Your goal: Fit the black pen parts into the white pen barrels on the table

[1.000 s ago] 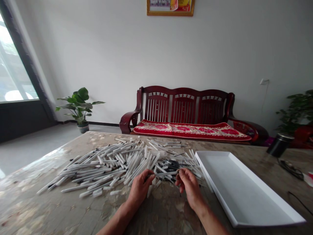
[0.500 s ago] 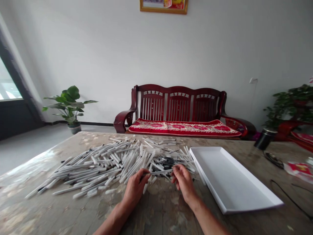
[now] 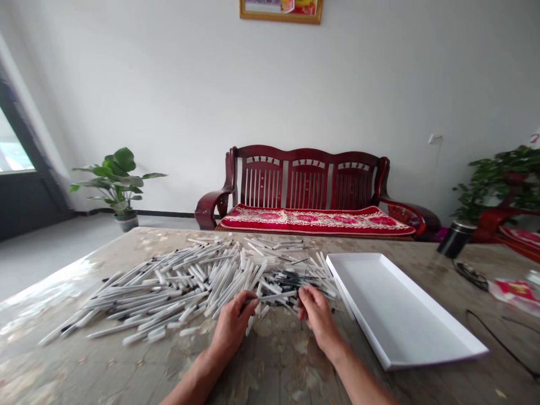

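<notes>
A slim whitish pen barrel runs nearly level between my two hands, over the near edge of the pile. Its left end is pinched in my left hand, thumb against curled fingers. My right hand is closed at the barrel's right end; any small part between those fingertips is hidden. Just behind lies a heap of black pen parts, with thin dark sticks poking up. To the left spreads a large pile of whitish pen barrels, some with dark ends, and short pale caps lie at its front.
A shallow white box lid lies right of my right hand on the patterned table. Farther right are a black cylinder, dark cables and a red-and-white packet. Behind the table stands a wooden bench.
Both hands keep nearly the same pose around the barrel. The right fingertips have shifted very slightly, and the whole view has moved a little.
</notes>
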`<action>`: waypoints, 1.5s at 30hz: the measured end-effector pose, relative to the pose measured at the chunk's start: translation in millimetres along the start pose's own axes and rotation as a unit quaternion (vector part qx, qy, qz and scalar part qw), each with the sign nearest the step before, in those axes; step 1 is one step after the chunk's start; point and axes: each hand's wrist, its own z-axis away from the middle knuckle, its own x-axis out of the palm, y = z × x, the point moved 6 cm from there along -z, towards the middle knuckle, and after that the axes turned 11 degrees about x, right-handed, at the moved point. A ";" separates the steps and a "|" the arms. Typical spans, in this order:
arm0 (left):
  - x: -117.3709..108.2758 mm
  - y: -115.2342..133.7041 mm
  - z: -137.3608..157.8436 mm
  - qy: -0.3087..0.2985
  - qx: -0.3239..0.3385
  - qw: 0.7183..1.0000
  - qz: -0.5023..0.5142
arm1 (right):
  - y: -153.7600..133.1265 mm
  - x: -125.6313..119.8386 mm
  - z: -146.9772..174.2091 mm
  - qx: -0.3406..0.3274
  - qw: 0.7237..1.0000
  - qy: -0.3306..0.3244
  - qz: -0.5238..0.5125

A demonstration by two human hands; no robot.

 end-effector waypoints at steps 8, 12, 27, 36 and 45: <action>-0.9 0.5 -1.1 0.009 -0.002 1.000 0.005 | -3.3 -0.5 1.0 -0.010 1.000 -0.002 -0.024; 0.1 2.6 -1.6 0.001 0.019 1.000 -0.002 | 0.8 -1.0 -1.9 -0.009 1.000 0.002 -0.015; 0.9 4.5 -1.8 -0.010 0.005 1.000 0.015 | 0.3 -4.3 -7.0 -0.041 0.999 0.010 0.008; 0.0 3.3 -1.7 -0.020 -0.047 0.998 0.027 | -16.9 -21.8 -10.5 -0.135 0.985 0.063 0.081; 3.4 1.1 -1.7 -0.024 -0.039 0.999 0.019 | -13.5 -28.8 -12.5 -0.201 0.957 0.106 0.181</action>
